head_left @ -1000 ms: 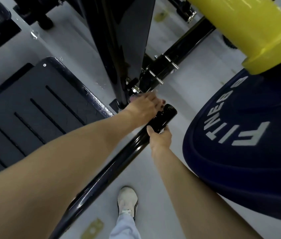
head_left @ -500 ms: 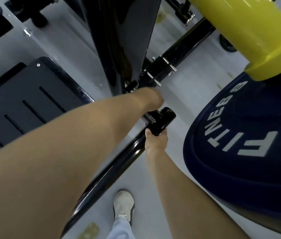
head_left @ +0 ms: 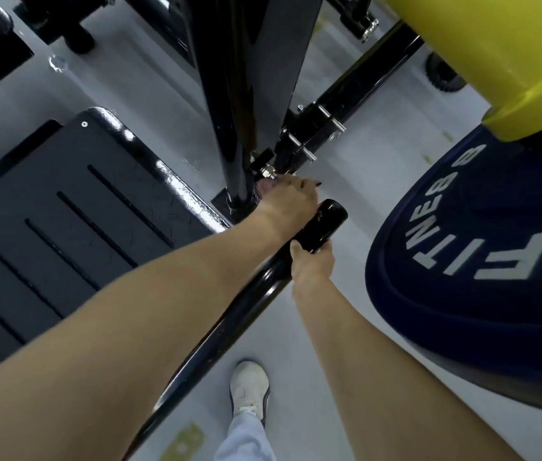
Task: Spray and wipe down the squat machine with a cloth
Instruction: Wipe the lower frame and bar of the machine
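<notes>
One handle (head_left: 325, 223) in right hand (head_left: 313, 265); one cloth (head_left: 264, 188) in left hand (head_left: 287, 205)

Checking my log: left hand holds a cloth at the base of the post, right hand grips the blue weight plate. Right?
No. The head view shows the right hand gripping the bar, not the weight plate. The left hand does hold the cloth at the base of the post.

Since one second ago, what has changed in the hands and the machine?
The left hand, holding the pink cloth at the foot of the black post, slid slightly forward toward the bolted joint, then came back. The right hand kept its grip on the bar handle. The weight plate stayed put.
</notes>
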The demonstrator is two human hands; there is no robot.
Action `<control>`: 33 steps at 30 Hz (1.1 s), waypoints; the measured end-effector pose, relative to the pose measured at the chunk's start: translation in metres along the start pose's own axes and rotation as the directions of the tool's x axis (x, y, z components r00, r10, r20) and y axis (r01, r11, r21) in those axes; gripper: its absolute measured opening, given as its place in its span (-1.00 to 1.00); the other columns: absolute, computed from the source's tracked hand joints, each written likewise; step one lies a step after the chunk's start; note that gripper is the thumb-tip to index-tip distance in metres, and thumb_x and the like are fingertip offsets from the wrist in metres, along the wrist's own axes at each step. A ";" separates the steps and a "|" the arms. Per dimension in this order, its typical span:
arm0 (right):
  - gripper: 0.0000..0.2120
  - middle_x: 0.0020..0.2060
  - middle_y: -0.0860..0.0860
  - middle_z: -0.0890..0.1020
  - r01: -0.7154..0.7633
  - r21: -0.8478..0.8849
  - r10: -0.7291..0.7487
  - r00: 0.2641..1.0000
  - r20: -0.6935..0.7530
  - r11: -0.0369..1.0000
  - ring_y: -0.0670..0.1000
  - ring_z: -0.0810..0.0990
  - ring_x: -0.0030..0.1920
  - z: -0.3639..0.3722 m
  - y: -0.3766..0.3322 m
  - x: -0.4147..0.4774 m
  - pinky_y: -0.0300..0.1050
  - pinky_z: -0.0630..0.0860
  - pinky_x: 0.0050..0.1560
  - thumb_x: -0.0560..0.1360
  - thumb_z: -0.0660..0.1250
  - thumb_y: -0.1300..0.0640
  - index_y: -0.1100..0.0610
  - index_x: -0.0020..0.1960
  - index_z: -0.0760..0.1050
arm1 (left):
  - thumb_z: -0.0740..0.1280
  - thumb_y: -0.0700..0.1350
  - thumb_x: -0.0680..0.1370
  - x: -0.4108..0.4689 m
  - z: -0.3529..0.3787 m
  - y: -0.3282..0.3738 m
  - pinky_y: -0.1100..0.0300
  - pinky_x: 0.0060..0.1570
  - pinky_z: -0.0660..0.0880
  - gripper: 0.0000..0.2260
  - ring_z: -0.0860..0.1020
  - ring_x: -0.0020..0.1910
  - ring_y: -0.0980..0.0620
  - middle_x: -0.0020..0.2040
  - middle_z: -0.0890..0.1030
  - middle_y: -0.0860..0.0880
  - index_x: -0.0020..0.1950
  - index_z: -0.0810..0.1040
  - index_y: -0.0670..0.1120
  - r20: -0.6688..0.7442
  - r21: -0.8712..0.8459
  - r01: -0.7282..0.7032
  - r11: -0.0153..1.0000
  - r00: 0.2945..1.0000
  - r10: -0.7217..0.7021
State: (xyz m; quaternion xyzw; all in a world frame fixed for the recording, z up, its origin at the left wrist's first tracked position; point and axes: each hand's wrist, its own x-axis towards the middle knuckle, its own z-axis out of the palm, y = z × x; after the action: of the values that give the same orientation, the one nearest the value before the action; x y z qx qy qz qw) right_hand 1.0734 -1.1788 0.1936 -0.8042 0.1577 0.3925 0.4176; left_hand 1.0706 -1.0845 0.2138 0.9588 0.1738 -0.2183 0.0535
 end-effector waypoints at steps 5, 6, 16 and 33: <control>-0.60 0.03 -0.02 0.61 0.001 0.028 -0.001 1.000 0.024 1.000 0.01 0.60 -0.02 0.000 0.002 0.004 -0.08 0.53 0.13 0.49 0.39 0.23 0.03 0.29 0.40 | 0.10 -0.25 0.58 -0.040 0.046 -0.002 -0.06 0.41 0.25 -0.44 -0.04 0.54 -0.13 0.57 -0.04 -0.16 0.56 0.01 -0.13 -0.207 -0.126 -0.135 0.983 0.972 0.107; -0.59 0.01 -0.03 0.62 0.006 0.041 -0.008 0.999 0.031 0.999 0.01 0.61 -0.02 -0.001 0.003 0.005 -0.05 0.54 0.15 0.49 0.39 0.23 0.02 0.29 0.40 | 0.12 -0.26 0.57 -0.041 0.057 -0.003 -0.04 0.39 0.30 -0.44 0.02 0.53 -0.15 0.56 0.03 -0.19 0.56 0.06 -0.14 -0.275 -0.108 -0.123 0.987 0.957 0.089; -0.60 -0.15 -0.08 0.63 -0.019 0.153 0.013 0.999 0.037 0.988 0.02 0.65 -0.03 -0.001 0.007 0.009 0.05 0.54 0.19 0.47 0.37 0.34 -0.13 0.07 0.42 | 0.23 -0.43 0.47 -0.032 0.057 0.049 0.02 0.32 0.38 -0.29 0.25 0.46 -0.16 0.57 -0.05 -0.16 0.56 0.02 -0.15 -0.072 -0.907 0.216 0.361 0.765 -0.640; -0.44 0.01 -0.05 0.58 0.012 0.124 -0.026 0.994 0.106 0.992 0.01 0.59 0.11 -0.013 0.013 0.006 0.01 0.45 0.31 0.52 0.37 0.22 -0.09 0.43 0.29 | 0.24 -0.26 0.55 -0.025 0.053 0.007 0.08 -0.14 0.48 -0.84 0.56 -0.09 -0.20 -0.15 0.58 -0.21 -0.22 0.47 -0.12 0.404 -0.891 0.453 0.006 0.800 -0.445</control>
State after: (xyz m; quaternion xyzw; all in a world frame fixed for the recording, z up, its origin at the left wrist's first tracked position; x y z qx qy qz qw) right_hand 1.0758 -1.1965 0.1866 -0.7561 0.1512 0.4208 0.4779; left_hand 1.0309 -1.1078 0.1775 0.5904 0.5640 -0.0655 0.5736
